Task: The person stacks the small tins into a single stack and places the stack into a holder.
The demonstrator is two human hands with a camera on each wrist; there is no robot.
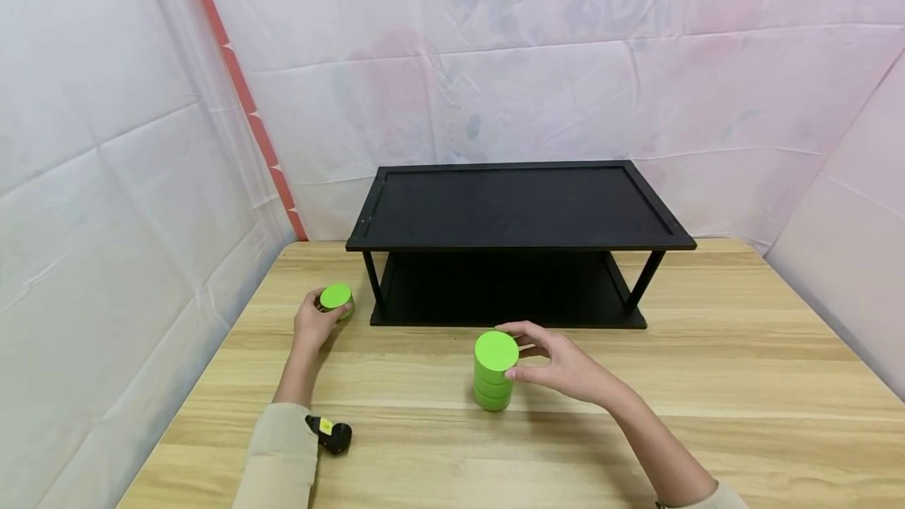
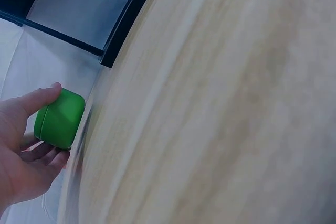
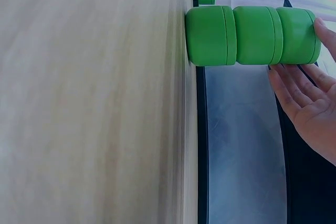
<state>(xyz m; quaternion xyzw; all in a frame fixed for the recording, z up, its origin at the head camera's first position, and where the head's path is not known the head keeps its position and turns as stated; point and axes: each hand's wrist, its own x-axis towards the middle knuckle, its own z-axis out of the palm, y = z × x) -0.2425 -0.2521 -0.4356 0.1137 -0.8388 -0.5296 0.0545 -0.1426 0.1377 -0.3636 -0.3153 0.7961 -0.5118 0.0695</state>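
At the left of the table, my left hand (image 1: 315, 325) grips a single round green tin (image 1: 336, 296) with a lid, thumb on one side and fingers on the other. The left wrist view shows that tin (image 2: 62, 119) low at the tabletop. Nearer the middle, three matching tins (image 1: 493, 383) stand in an upright stack. My right hand (image 1: 566, 368) holds the top tin (image 1: 496, 350) of this stack from the right, thumb in front and fingers behind. In the right wrist view the stack's bottom tin (image 3: 210, 36) meets the tabletop.
A black two-level rack (image 1: 519, 206) stands at the back middle of the wooden table (image 1: 742, 383), its left post close to the single tin. White sheeting (image 1: 530, 85) hangs behind and at both sides. A small black device (image 1: 338, 437) sits by the left sleeve.
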